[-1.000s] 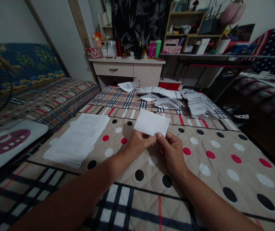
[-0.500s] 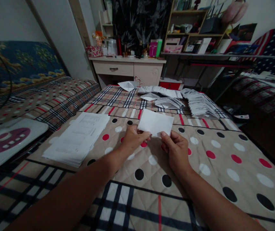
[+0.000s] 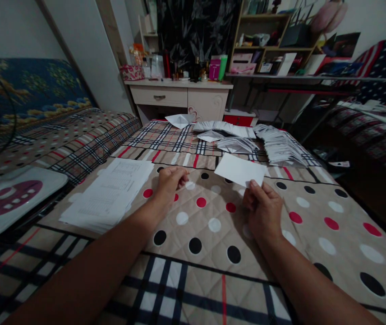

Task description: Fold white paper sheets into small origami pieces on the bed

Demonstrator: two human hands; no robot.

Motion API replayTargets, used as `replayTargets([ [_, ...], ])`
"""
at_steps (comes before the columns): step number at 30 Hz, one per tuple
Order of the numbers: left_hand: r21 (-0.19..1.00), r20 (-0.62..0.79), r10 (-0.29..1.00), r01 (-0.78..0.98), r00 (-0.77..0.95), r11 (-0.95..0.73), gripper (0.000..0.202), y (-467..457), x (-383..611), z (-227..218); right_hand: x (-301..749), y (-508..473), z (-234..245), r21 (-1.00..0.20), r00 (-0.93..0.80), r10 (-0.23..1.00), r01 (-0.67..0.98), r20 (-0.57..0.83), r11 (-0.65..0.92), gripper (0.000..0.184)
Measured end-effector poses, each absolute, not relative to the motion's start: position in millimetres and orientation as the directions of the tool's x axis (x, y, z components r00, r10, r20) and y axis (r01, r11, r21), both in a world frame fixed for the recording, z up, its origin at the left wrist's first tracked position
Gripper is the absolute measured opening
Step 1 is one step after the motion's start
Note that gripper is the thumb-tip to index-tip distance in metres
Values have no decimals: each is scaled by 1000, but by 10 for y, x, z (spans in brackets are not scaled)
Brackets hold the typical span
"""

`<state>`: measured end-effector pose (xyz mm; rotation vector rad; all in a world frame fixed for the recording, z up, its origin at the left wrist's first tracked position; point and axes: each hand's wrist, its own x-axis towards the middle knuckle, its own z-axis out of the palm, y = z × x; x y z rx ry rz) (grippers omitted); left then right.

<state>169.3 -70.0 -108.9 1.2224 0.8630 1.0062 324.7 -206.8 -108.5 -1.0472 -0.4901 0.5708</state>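
Observation:
My right hand (image 3: 263, 208) pinches the near corner of a folded white paper (image 3: 239, 169) and holds it just above the quilt, a little right of centre. My left hand (image 3: 170, 179) has its fingers loosely curled with nothing in them, and hovers over the quilt close to the right edge of a stack of printed sheets (image 3: 109, 194). Beyond the held paper lie piles of folded white papers (image 3: 274, 143) and one folded paper boat shape (image 3: 179, 120).
The bed quilt (image 3: 209, 225) has dots and plaid bands. A white scale-like device (image 3: 8, 198) lies at the left by a fan grille. A dresser (image 3: 179, 97) with bottles and a cluttered shelf stand beyond the bed's far end.
My left hand let go of the folded paper and moved left toward the printed sheets. My right hand carried the paper to the right.

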Motion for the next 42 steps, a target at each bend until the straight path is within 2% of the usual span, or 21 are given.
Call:
replayTargets([
  [3,982,27,886,-179,462,63,27,-741,1696,-1111,3261,-2064,-1092,-889,719,688,-250,95,384,31],
  [6,989,59,717,-139,694,54,48,-888,1746,-1089,3223,-2058,-1110,-894,648,756,-281,91,349,31],
  [9,996,37,617,-82,786,44,52,-1034,1811,-1056,3179,-2058,-1114,-914,585,805,-268,97,305,32],
  [13,992,-12,717,-83,697,98,42,-1165,1903,-1045,3076,-2050,-1079,-922,528,845,-275,91,271,32],
  [17,986,10,792,-137,610,93,36,-1250,1968,-1044,2926,-2025,-1060,-913,490,870,-331,49,237,30],
  [21,989,67,765,-147,641,36,34,-1279,1948,-1015,2915,-2019,-1090,-906,515,856,-345,35,245,27],
  [27,988,94,768,-154,634,6,32,-1258,1879,-964,3045,-2048,-1065,-895,634,773,-344,1,283,39],
  [31,990,95,758,-144,645,-1,31,-1246,1877,-965,3058,-2059,-1047,-911,663,748,-298,18,286,40],
  [36,986,124,725,-165,677,-15,31,-1226,1875,-985,3090,-2070,-1065,-914,653,755,-272,53,300,42],
  [42,990,93,709,-138,699,5,32,-1174,1828,-1026,3149,-2070,-1081,-903,586,808,-317,53,289,49],
])
